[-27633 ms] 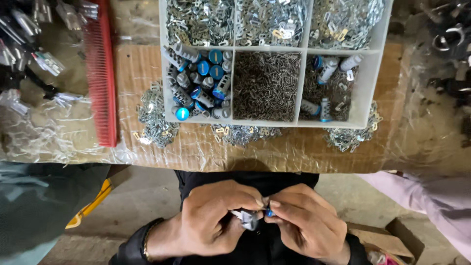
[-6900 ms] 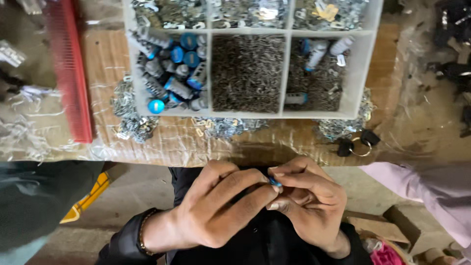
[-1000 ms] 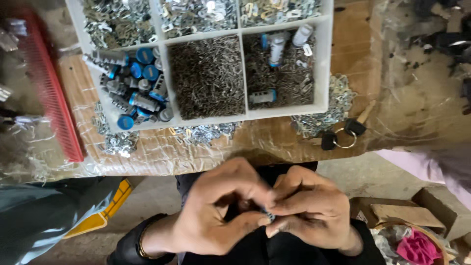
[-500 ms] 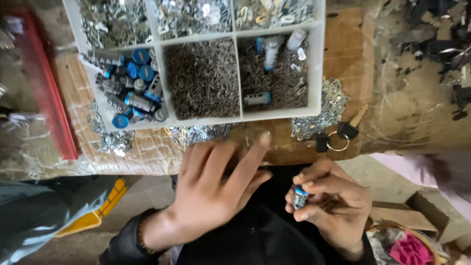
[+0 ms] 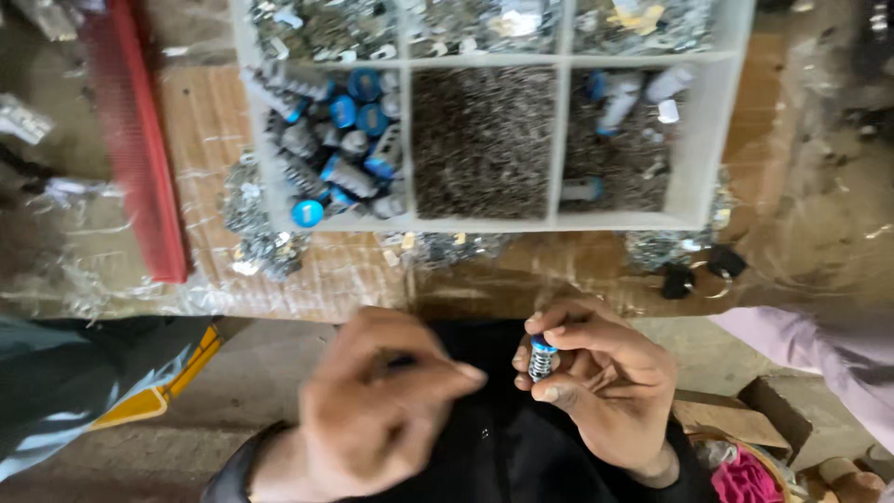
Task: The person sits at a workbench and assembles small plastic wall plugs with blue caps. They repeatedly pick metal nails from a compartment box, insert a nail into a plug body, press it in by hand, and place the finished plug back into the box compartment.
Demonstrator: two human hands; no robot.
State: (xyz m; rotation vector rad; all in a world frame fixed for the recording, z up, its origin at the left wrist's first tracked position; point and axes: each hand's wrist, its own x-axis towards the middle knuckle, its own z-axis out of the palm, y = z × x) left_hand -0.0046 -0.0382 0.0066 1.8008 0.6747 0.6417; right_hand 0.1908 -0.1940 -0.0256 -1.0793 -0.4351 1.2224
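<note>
My right hand [image 5: 605,382] pinches a small blue-capped metal part with a spring [image 5: 541,358] between thumb and forefinger, held upright over my lap. My left hand [image 5: 372,410] is blurred beside it, fingers curled loosely, and I cannot see anything in it. Above them on the wooden bench stands a white compartment tray [image 5: 708,121]. Its left cell holds several blue-capped metal parts [image 5: 340,154], the middle cell a heap of fine dark springs [image 5: 484,140], the right cell a few white and blue pieces [image 5: 619,98].
A red comb-like bar [image 5: 140,158] lies left of the tray. Loose silver metal bits [image 5: 256,224] spill around the tray's front. A black key fob with ring [image 5: 694,275] rests at the bench edge. Another person's pink sleeve [image 5: 819,349] is at right.
My left hand has pulled back from the bench edge toward my lap and curled its fingers. My right hand keeps the blue-capped part and has risen slightly.
</note>
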